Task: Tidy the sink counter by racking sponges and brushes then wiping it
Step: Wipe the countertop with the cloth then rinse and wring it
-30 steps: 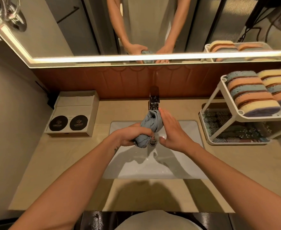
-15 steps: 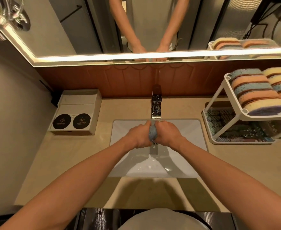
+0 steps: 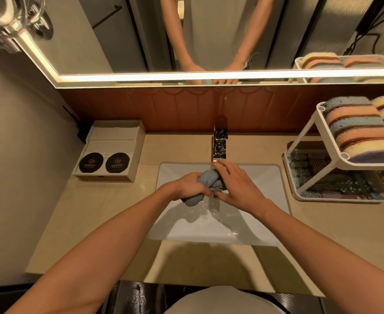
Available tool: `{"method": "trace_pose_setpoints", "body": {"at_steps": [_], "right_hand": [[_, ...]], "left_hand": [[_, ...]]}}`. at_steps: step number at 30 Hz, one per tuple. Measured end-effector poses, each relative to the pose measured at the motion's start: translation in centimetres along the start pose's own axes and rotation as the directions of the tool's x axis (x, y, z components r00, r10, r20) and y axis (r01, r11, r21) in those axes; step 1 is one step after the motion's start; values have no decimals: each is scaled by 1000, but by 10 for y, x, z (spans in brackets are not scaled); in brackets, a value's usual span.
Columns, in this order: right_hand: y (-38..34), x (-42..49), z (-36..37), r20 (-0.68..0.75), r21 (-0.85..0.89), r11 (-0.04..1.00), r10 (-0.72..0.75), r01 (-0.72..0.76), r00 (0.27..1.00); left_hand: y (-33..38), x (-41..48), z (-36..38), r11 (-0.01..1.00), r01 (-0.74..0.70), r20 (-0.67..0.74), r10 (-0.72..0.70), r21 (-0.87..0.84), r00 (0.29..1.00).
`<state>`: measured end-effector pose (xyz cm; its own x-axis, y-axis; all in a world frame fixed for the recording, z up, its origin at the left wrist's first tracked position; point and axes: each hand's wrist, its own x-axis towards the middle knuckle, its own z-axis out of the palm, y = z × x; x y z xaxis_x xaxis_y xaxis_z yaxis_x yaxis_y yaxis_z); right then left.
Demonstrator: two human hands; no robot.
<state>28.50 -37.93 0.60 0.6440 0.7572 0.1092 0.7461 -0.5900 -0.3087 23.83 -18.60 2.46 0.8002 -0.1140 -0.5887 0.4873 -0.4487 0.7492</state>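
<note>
Well to the left of the sink [image 3: 263, 177], a pale box [image 3: 109, 152] with two round black labels stands on the beige counter [image 3: 109, 223], pushed back towards the brown wall panel. Over the sink's middle, the left hand [image 3: 190, 188] grips the lower part of a bunched blue-grey cloth [image 3: 209, 179], its fingers curled tight round it, so that a wad of cloth sticks out beneath the fist. The cloth is held above the sink, not resting in it, and wet glints show on the white floor of the sink below it. Just behind the sink, centred on its back edge, stands the chrome faucet [image 3: 219, 143]. The right hand [image 3: 239, 188] lies against the cloth's right side with its fingers straight and pointing towards the faucet; whether its thumb clamps the cloth, I cannot tell. The two hands meet at the cloth. Right of the sink, on the counter, stands a white two-tier rack [image 3: 304, 141], with sponges [image 3: 356, 128] in blue, orange and yellow packed in rows on the upper tier; the dark things on the lower tier are too unclear to name.
</note>
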Motion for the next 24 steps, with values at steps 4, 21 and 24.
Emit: {"method": "trace_pose_setpoints", "body": {"at_steps": [4,21,24], "right_hand": [[2,-6,3,-93,-27,999,-44,41,995],[-24,32,-11,422,-239,907,417,-346,805],[-25,36,-14,525,-213,911,412,-354,745]], "left_hand": [[15,-3,-5,991,66,217,-40,-117,975],[6,9,43,492,47,-243,343,869,907],[1,7,43,428,27,-220,410,903,885]]}}
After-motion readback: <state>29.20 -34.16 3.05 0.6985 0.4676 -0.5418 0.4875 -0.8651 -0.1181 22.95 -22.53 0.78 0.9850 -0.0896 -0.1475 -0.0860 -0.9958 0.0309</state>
